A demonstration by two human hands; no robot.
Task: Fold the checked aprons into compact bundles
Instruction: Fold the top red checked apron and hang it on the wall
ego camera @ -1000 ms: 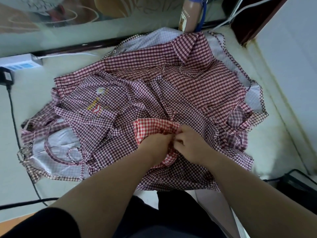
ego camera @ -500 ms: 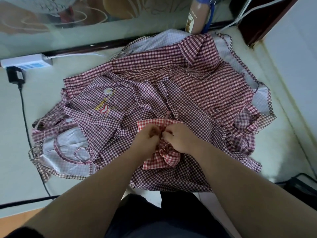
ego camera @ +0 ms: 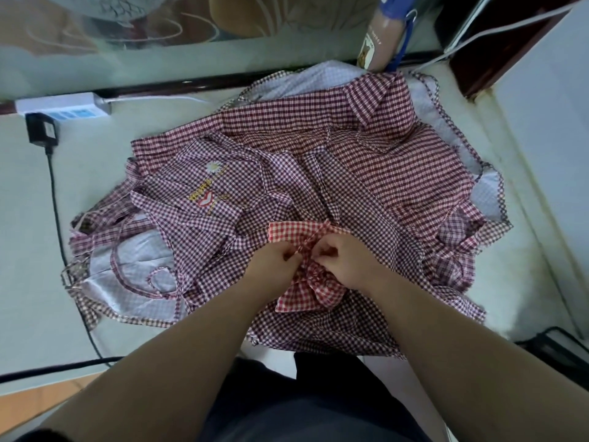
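Both hands meet at the middle of a small red checked apron (ego camera: 310,295): the left hand (ego camera: 271,269) and right hand (ego camera: 350,266) each pinch its bunched cloth with curled fingers. It lies on top of a spread heap of maroon checked aprons (ego camera: 398,173) on the pale surface (ego camera: 28,218), near the person's body.

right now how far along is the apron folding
Early. No finished bundle shows. In hand: the red checked apron is bunched small, and the left hand and right hand pinch it at its middle, seemingly tying it. Left: the maroon checked aprons beneath lie spread and crumpled, unfolded.
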